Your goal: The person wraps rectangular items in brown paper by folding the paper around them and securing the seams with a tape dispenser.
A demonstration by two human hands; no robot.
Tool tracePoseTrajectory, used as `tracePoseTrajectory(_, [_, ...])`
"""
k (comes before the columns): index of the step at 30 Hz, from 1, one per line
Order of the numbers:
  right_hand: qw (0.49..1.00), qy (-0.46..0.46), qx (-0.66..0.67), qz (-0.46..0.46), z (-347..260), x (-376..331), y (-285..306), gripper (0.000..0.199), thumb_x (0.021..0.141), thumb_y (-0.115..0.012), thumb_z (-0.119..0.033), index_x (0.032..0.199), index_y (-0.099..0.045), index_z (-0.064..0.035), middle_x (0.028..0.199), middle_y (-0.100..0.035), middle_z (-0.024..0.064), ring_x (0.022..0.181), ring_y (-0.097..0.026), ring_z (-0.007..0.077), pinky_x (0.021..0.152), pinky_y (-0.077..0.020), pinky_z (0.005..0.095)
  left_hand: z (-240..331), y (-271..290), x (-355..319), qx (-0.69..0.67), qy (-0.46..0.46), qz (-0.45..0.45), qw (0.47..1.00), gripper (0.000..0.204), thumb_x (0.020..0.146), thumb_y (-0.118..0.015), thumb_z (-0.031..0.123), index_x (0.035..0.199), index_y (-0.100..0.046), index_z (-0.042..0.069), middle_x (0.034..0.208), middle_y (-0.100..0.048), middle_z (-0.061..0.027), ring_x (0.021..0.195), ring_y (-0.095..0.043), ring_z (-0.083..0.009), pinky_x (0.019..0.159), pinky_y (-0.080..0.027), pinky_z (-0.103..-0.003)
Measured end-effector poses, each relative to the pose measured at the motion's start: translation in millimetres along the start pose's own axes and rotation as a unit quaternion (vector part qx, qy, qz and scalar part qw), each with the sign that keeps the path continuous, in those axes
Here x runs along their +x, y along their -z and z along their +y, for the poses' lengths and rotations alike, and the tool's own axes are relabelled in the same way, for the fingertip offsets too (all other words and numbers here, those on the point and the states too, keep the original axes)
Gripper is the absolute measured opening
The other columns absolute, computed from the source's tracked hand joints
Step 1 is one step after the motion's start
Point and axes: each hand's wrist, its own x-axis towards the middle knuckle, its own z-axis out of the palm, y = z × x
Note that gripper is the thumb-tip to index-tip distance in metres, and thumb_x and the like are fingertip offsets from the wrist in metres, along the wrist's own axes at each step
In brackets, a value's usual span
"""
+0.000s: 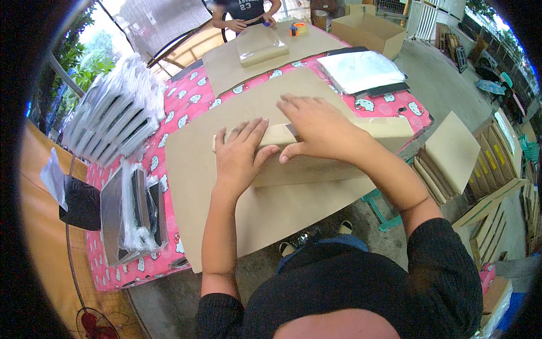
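Observation:
A long flat parcel wrapped in brown paper [339,164] lies on a large brown paper sheet [197,164] spread over a table with a pink patterned cloth [186,101]. My left hand [240,155] presses flat on the parcel's left end, fingers spread. My right hand [316,127] lies over the parcel's top middle, fingers apart, holding the folded paper down. Neither hand grips anything.
Stacks of plastic-wrapped flat items [113,118] stand at the table's left, more of them [138,212] near the front left. Another person's hands [248,22] work at the far end by a wrapped parcel [262,45], a tape dispenser [298,28] and an open cardboard box [370,31]. Cardboard sheets [451,152] lean at the right.

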Motion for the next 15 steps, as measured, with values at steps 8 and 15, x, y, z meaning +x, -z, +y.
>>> tracePoseTrajectory(8, [0.976, -0.114, 0.008, -0.187, -3.7, -18.9, 0.1, 0.071, 0.062, -0.074, -0.042, 0.116, -0.048, -0.0042, 0.094, -0.060, 0.0124, 0.092, -0.058, 0.0300, 0.077, -0.0451, 0.0407, -34.0, -39.3, -18.5, -0.050, 0.087, 0.196, 0.975, 0.066, 0.080, -0.062, 0.034, 0.134, -0.033, 0.010, 0.142, -0.028, -0.0148, 0.131, -0.026, -0.0296, 0.105, -0.020, -0.046])
tracePoseTrajectory(15, [0.981, -0.129, 0.118, -0.084, -17.0, -12.9, 18.9, 0.049, 0.061, -0.076, -0.035, 0.095, -0.058, -0.0029, 0.085, -0.062, 0.0151, 0.086, -0.060, 0.0313, 0.073, -0.0469, 0.0406, -7.3, -183.5, -117.2, -0.662, 0.359, 0.202, 0.626, 0.076, 0.089, -0.056, 0.023, 0.140, -0.004, 0.004, 0.146, -0.014, -0.0162, 0.134, -0.015, -0.0316, 0.109, -0.015, -0.042])
